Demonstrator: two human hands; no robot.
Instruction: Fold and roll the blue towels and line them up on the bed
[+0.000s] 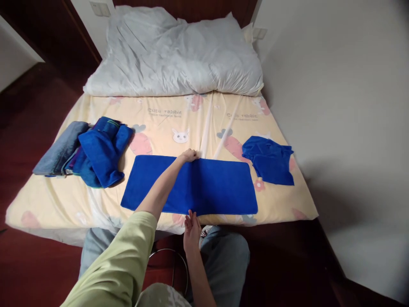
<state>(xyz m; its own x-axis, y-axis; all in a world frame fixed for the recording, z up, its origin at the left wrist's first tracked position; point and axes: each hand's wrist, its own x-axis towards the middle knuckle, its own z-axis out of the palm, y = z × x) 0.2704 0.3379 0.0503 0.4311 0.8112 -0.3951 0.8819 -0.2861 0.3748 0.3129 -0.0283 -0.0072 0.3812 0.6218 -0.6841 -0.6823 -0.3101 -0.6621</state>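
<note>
A blue towel (223,187) lies spread as a long rectangle along the near part of the bed, with a shaded crease running across its middle. My left hand (189,155) reaches over it, closed on the far edge at that crease. At the near edge, my right hand (192,233) pinches the towel at the other end of the crease, palm partly turned up. The cloth rises slightly between the two hands.
On the left lie a crumpled blue towel (102,155) and a folded grey-blue towel (64,147). A rumpled blue cloth (270,160) is at the right. White bedding (179,55) is heaped at the back of the bed (198,117). A wall (335,128) stands to the right.
</note>
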